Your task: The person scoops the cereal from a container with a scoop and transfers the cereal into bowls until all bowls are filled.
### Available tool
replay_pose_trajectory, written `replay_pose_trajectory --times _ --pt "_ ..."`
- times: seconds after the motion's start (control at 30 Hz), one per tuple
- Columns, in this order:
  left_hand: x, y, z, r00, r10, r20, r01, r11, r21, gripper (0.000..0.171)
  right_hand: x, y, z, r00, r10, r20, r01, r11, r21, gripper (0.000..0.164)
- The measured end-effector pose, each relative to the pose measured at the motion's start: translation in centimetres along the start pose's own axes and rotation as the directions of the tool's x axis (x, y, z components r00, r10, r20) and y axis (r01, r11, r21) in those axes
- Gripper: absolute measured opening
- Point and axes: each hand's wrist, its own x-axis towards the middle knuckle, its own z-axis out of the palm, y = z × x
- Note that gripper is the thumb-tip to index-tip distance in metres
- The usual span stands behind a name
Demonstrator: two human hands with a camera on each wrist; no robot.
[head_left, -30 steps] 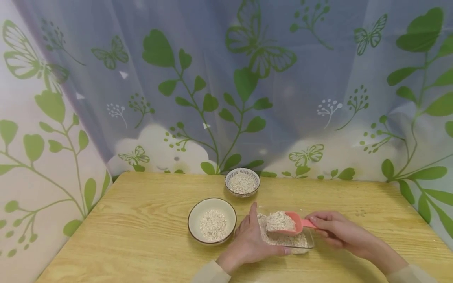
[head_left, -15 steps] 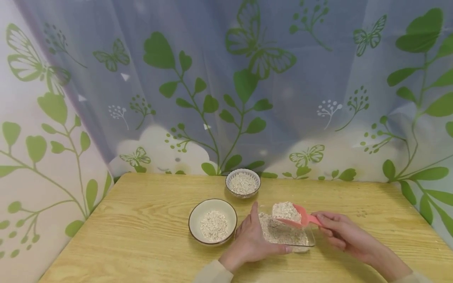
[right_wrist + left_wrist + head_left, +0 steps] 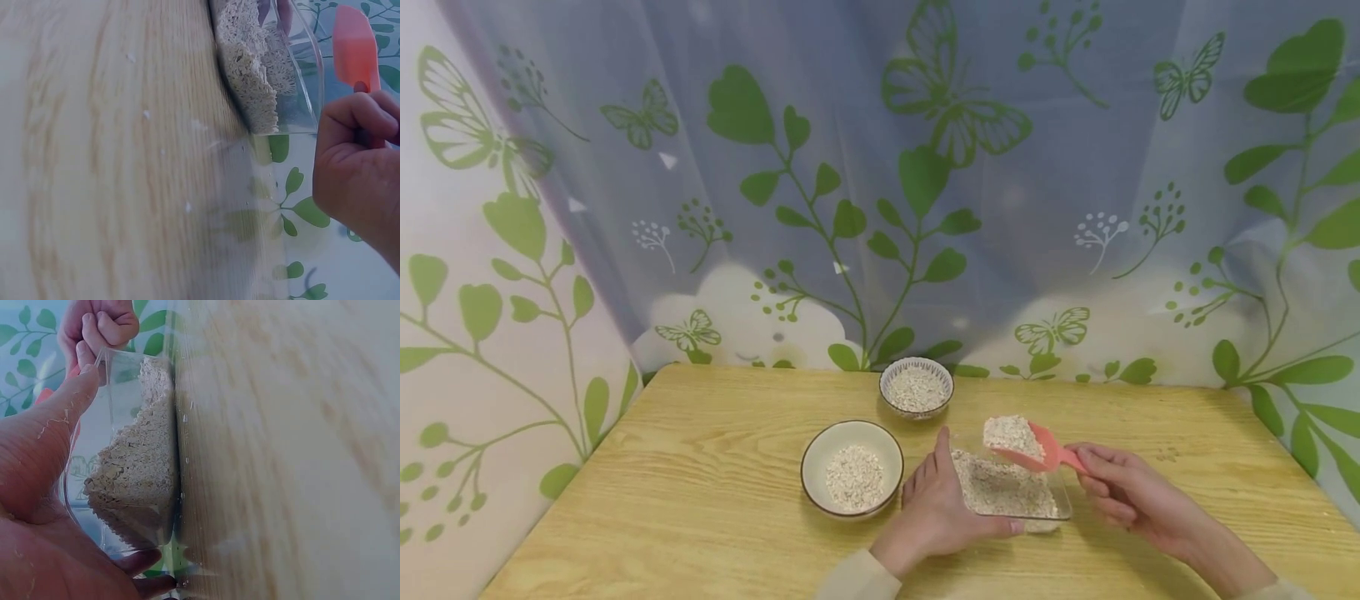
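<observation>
My right hand [image 3: 1138, 496] grips the handle of a pink scoop [image 3: 1056, 450], which is heaped with rolled oats [image 3: 1013, 437]. The scoop is raised over the far right part of a clear rectangular container [image 3: 1063, 510] and also shows in the right wrist view as a pink scoop [image 3: 355, 53]. More oats [image 3: 140, 462] lie in the container, sloping lower toward one side. My left hand [image 3: 936, 508] holds the container by its left end, thumb along the front wall and fingers at the left side. Part of that end is hidden behind the hand.
Left of the container stands a cream bowl with a dark rim [image 3: 811, 492], a layer of oats in its bottom. Behind sits a smaller patterned bowl [image 3: 883, 404] filled with oats. All stand on a wood-grain table [image 3: 700, 500] backed by a leaf-and-butterfly curtain [image 3: 850, 167]. A few flakes are scattered.
The loaded scoop has risen from low over the oats in the container and shifted slightly right and back, its mouth tilting up. The left hand stays on the container.
</observation>
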Motion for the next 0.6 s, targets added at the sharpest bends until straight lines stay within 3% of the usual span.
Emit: replay_pose_trajectory --times 0.3,0.6 --pt "-0.2 0.2 -0.9 0.999 0.01 0.037 -0.009 1.0 -0.026 0.143 0.0 -0.2 0.4 0.997 -0.046 0.07 0.04 0.996 0.085 0.047" --pt "-0.4 0.7 -3.0 0.996 0.054 0.065 -0.048 0.995 -0.091 0.13 0.1 -0.5 0.6 0.998 -0.047 0.031 0.045 0.998 0.052 0.045"
